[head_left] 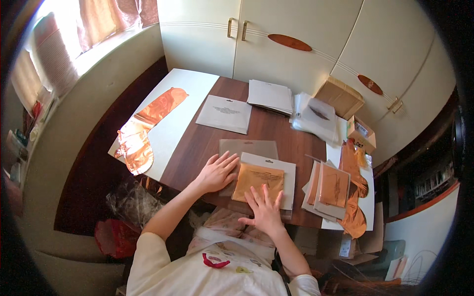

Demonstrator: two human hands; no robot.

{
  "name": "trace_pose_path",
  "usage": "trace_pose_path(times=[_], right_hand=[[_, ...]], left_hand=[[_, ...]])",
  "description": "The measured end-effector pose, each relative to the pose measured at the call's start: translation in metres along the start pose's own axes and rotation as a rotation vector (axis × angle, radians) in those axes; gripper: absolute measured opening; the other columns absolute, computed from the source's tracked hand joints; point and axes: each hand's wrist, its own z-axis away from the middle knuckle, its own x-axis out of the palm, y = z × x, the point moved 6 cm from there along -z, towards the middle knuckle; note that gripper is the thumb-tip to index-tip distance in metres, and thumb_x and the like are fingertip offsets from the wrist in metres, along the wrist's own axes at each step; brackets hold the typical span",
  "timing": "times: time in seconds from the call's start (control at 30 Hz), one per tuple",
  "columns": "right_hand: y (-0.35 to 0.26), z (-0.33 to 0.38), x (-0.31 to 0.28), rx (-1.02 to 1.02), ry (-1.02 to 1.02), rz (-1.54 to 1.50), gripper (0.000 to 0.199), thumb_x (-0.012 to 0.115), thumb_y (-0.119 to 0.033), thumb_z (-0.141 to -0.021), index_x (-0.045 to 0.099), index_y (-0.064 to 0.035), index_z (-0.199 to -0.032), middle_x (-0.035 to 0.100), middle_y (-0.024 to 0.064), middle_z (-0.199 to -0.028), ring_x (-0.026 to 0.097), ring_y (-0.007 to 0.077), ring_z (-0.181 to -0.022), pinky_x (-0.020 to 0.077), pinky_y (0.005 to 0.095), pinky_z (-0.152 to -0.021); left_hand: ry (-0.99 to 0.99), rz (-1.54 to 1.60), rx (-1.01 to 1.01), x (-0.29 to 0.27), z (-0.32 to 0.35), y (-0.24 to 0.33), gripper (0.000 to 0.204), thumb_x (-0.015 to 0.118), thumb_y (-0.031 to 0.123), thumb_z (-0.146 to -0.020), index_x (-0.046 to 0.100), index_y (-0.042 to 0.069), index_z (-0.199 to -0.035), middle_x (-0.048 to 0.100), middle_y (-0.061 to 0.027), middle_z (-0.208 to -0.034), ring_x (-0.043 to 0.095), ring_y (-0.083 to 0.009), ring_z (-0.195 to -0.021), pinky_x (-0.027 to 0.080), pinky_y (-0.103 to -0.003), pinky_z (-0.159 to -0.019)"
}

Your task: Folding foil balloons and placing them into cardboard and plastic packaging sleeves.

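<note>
A folded copper-coloured foil packet [260,178] lies on a white hang-hole card [290,178] near the table's front edge. My right hand [265,211] is spread over the packet's lower edge, fingers apart and palm down. Flat beside the packet's left side is my left hand [217,172], its fingers stretched out and gripping nothing. The left fingers lie over a clear plastic sleeve [247,146] that reaches out behind the card. Part of this sleeve is hidden by the card and the hand.
Right of my hands are stacked copper packs in clear sleeves [334,186] and a long copper foil balloon [355,212]. Farther back stand a printed white card [224,113], a card stack [270,96], clear bags [316,118] and a cardboard box [339,96]. Another foil balloon [136,148] lies left.
</note>
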Motion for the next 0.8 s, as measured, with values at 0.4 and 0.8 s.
trace_pose_path(times=[0.4, 0.8], right_hand=[[0.030, -0.007, 0.011, 0.148, -0.080, -0.191, 0.112, 0.039, -0.083, -0.068, 0.025, 0.0012, -0.141, 0.022, 0.0203, -0.146, 0.019, 0.0319, -0.137, 0.0099, 0.0457, -0.112], [0.028, -0.016, 0.008, 0.078, -0.062, -0.066, 0.104, 0.041, -0.081, -0.069, 0.026, -0.0109, -0.143, 0.025, 0.0178, -0.147, 0.017, 0.0318, -0.138, 0.0058, 0.0525, -0.111]], left_hand=[[-0.234, 0.120, 0.041, 0.022, -0.034, -0.023, 0.050, 0.031, 0.033, -0.097, 0.030, 0.009, -0.141, 0.035, -0.0072, -0.143, 0.024, -0.0209, -0.137, 0.016, -0.045, -0.110], [-0.226, 0.198, 0.051, 0.021, -0.035, -0.027, 0.052, 0.028, 0.034, -0.097, 0.027, 0.008, -0.142, 0.039, -0.0105, -0.141, 0.024, -0.0209, -0.137, 0.012, -0.044, -0.111]])
